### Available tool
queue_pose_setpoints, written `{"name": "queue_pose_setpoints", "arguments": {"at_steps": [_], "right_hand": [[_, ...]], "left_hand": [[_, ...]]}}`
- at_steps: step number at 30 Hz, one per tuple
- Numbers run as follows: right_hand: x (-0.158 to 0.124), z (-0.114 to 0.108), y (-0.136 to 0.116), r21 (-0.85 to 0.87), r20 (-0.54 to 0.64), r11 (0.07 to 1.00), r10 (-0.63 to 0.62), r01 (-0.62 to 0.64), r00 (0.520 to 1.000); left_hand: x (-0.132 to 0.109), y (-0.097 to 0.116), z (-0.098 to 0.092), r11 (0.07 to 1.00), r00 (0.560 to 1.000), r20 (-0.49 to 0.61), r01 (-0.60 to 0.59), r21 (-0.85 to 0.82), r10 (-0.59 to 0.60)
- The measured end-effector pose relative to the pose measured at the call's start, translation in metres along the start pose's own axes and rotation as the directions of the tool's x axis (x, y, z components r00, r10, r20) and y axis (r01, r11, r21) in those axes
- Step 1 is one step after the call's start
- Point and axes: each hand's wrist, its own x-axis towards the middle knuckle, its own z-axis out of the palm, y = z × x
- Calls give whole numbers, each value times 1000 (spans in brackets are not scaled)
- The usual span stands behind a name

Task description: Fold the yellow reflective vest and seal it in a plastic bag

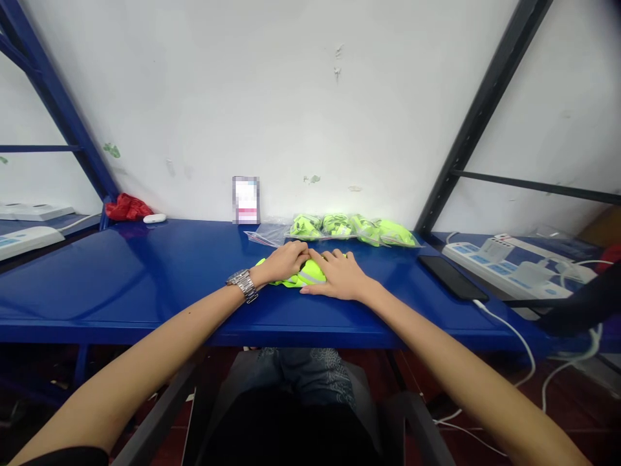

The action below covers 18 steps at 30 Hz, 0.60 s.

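A bundled neon-yellow reflective vest (312,272) with a silvery strip lies on the blue table in front of me, partly covered by both hands. My left hand (287,261), with a metal watch (243,285) on its wrist, is closed on the upper part of the fabric, its fingers curled in. Flat on the right side of the bundle rests my right hand (342,276), fingers spread and thumb pointing left. Behind them, several clear bags (339,226) hold similar yellow bundles in a row along the wall.
The blue table (145,278) runs along a white wall. A phone (452,277) with a white cable lies at right, beside power strips (504,268). A small card or screen (246,200) leans on the wall. Far left are a red cloth (128,208) and a white case (154,219).
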Motion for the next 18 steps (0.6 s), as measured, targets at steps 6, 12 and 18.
{"name": "queue_pose_setpoints", "arguments": {"at_steps": [6, 12, 18], "right_hand": [[7, 10, 7, 72, 18, 996, -50, 49, 999], [8, 6, 7, -3, 16, 997, -78, 78, 997], [7, 8, 6, -73, -8, 996, -59, 59, 998]], "left_hand": [[-12, 5, -15, 999, 998, 57, -39, 13, 38], [-40, -5, -33, 961, 946, 257, -238, 143, 196], [-44, -19, -27, 947, 957, 223, -233, 221, 184]]}}
